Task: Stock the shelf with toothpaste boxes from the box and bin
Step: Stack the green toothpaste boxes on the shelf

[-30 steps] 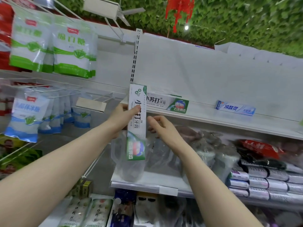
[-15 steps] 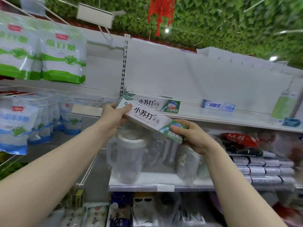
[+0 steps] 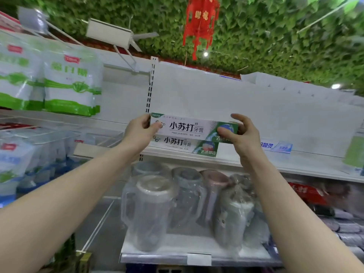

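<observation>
I hold a white-and-green toothpaste box [image 3: 189, 128] level, lengthwise along the white shelf [image 3: 256, 160]. My left hand [image 3: 140, 133] pinches its left end and my right hand [image 3: 239, 132] grips its green right end. The box sits directly above a matching toothpaste box [image 3: 183, 144] that lies on the shelf; whether the two touch is unclear. A blue-and-white toothpaste box [image 3: 275, 147] lies further right on the same shelf.
Wrapped plastic pitchers [image 3: 153, 209] fill the shelf below. White-and-green bags [image 3: 71, 85] hang at the left, with blue-and-white bags [image 3: 11, 162] under them. A green item [image 3: 354, 152] stands at the shelf's far right. A red ornament [image 3: 200, 20] hangs overhead.
The box went from upright to tilted to level, and rose above the box on the shelf. My right hand took hold of its green end.
</observation>
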The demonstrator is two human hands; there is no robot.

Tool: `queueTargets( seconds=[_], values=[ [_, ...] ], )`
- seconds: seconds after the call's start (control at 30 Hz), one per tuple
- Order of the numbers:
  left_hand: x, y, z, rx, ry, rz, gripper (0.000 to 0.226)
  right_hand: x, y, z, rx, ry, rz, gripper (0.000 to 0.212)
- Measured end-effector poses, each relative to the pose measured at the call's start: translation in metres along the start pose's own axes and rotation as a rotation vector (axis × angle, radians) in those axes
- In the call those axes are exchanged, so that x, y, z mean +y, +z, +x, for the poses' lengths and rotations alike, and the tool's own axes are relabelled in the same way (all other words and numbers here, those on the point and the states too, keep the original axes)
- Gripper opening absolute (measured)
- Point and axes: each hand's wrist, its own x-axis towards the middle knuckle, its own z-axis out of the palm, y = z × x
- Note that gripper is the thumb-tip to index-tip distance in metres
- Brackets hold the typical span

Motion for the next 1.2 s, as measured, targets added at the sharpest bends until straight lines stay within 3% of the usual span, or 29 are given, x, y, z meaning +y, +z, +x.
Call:
queueTargets(
  seconds=[0.1,0.37,0.57,0.73,0.97,1.07,1.2],
  values=[
    [-0.003,0.007,0.026,0.090,0.068,0.168,0.005,0.009,0.009,0.030,0.001,-0.031,-0.002,0.054],
    [-0.022,0.022,0.076,0.163,0.065,0.309,0.028,0.051,0.031,0.090,0.005,-0.013,-0.033,0.048],
    [-0.047,0.030,0.098,0.153,-0.078,0.555,0.026,0.082,0.042,0.121,-0.116,0.115,-0.187,0.044],
    [-0.054,0.030,0.103,0.142,-0.103,0.594,0.024,0.084,0.044,0.123,-0.133,0.131,-0.300,0.038],
    [-0.052,0.027,0.078,0.137,0.060,0.636,0.023,0.080,0.047,0.073,0.118,-0.162,-0.572,0.046],
    [-0.050,0.026,0.066,0.139,0.150,0.622,0.040,0.091,0.049,0.051,0.204,-0.171,-0.677,0.047],
    [-0.056,0.023,0.061,0.090,0.125,0.618,0.042,0.095,0.056,0.048,0.149,-0.141,-0.583,0.043]
  ],
)
